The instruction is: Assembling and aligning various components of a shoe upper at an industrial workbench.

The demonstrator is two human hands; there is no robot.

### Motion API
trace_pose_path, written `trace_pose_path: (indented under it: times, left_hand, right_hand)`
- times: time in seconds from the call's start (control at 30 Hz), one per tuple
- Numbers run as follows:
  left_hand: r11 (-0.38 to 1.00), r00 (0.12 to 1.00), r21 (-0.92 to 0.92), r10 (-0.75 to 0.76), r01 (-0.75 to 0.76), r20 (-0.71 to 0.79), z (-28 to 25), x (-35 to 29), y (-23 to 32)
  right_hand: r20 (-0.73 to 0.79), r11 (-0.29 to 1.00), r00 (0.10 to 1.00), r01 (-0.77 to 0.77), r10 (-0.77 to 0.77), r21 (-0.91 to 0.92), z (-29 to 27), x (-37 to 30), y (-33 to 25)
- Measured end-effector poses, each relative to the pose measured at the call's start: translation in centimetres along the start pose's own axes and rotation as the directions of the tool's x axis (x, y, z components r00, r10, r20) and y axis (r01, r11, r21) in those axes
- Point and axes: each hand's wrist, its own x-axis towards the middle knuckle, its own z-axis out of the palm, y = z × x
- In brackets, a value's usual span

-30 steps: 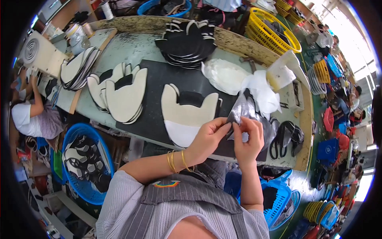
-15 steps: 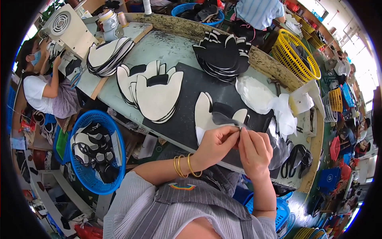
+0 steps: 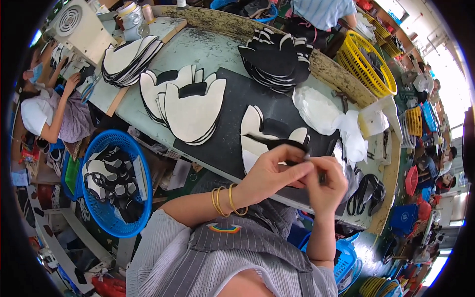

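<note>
Your left hand (image 3: 277, 174) pinches a thin, dark, flexible strip (image 3: 273, 142), which spans above a cream, horned, flat panel (image 3: 251, 123) on the smooth black mat (image 3: 231, 104). Your right hand (image 3: 328, 184), blurred and half-curled, meets the left at the fingertips; whether it grips the strip cannot be told.

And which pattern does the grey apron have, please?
The apron has thin pale stripes and a rainbow motif, seen best in the head view.
</note>
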Motion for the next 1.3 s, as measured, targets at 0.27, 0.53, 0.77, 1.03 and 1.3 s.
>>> trace_pose_path:
  times: [0.27, 0.53, 0.77, 1.03, 1.3]
  left_hand:
    - [0.632, 0.849, 0.646, 0.527, -0.428, 0.047, 0.3, -0.1, -1.5]
    - [0.852, 0.973, 0.5, 0.22, -0.157, -0.07, 1.6, -1.5, -3.4]
    - [0.966, 0.968, 0.187, -0.138, 0.179, -0.21, -0.5, -0.6, -5.8]
    - [0.7, 0.991, 0.712, -0.125, 0.056, 0.046, -2.8, 2.0, -0.7]
    - [-0.165, 0.554, 0.533, -0.126, -0.83, 0.823, 3.4, -3.4, -0.3]
  right_hand:
    - [0.102, 0.741, 0.891, -0.427, 0.442, 0.519, 0.1, -1.1, -0.4]
    - [-0.065, 0.844, 0.845, -0.521, 0.531, 0.124, -0.1, -2.6, 2.5]
    - [-0.111, 0.921, 0.916, -0.39, 0.387, -0.013, -0.1, -9.0, 3.6]
    - [-0.229, 0.402, 0.588, -0.74, 0.776, -0.54, -11.2, -32.0, 13.0]
    - [0.668, -0.485, 0.476, -0.46, 0.573, 0.744, -3.2, -12.8, 2.4]
